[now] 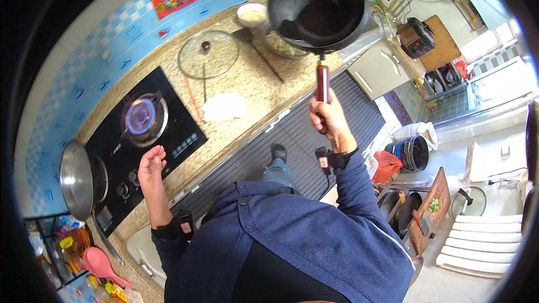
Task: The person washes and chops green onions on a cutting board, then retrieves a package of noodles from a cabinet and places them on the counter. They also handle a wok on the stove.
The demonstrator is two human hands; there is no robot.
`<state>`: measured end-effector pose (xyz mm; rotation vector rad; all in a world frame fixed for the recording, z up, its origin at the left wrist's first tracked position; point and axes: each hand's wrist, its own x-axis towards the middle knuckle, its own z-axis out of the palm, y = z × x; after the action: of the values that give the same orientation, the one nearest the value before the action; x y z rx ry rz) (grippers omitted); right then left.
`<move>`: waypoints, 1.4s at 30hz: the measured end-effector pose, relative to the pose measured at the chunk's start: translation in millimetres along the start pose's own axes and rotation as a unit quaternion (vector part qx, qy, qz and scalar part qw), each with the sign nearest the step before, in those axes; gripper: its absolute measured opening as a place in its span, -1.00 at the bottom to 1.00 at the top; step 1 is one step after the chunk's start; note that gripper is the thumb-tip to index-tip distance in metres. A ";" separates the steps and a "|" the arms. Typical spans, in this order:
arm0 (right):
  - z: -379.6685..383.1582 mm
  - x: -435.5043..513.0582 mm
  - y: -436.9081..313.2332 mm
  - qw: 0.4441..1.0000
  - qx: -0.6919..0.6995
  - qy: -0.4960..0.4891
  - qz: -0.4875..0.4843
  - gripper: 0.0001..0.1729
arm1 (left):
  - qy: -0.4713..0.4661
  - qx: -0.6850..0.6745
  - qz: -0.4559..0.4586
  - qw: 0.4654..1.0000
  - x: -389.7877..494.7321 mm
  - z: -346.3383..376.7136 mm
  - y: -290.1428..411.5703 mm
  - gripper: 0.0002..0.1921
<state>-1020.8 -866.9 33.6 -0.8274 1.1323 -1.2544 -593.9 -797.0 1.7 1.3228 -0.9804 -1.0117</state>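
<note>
My right hand (330,113) grips the dark red wooden handle of a black wok (318,4). The wok is held out over the far end of the counter, and no food shows inside it. It partly covers a bowl of pale cut vegetables (284,45). My left hand (152,166) is raised with nothing in it, near the front edge of the black gas hob (185,122). Its fingers are loosely bent and lie close together, so I cannot tell how far apart they are. A blue flame burns on the hob's right burner (141,117), with no pan on it.
On the granite counter (240,71) lie a glass lid (210,57), a long-handled spatula (267,59) and a white cloth or paper (225,107). A steel pan (76,181) sits on the left burner. A pink ladle (101,263) is near the sink (145,252). Chopped greens top a cutting board (433,210).
</note>
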 end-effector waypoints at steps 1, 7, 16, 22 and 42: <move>-25.9 12.9 -11.3 0.999 -0.032 0.024 -0.020 -0.65 | -0.006 -0.001 0.000 1.000 8.4 19.4 -3.2 -0.74; -172.0 106.9 -65.4 0.962 -0.203 0.163 -0.084 -0.64 | -0.044 0.000 -0.033 0.998 63.1 156.7 -16.0 -0.78; -288.6 213.6 -93.1 0.778 -0.517 0.328 -0.139 -0.65 | -0.033 0.058 -0.049 0.997 107.8 258.2 -10.2 -0.77; -300.1 245.2 -78.8 0.777 -0.501 0.337 -0.177 -0.53 | -0.002 0.077 -0.067 0.995 106.2 266.6 -17.4 -0.77; 77.3 82.4 9.9 0.934 0.055 -0.322 0.145 -0.58 | 0.066 0.079 -0.013 0.995 9.9 51.7 -20.4 -0.78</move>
<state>-948.4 -954.1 29.8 -0.8610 0.6127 -0.7067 -641.2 -821.0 -17.9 1.5167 -0.9613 -0.8677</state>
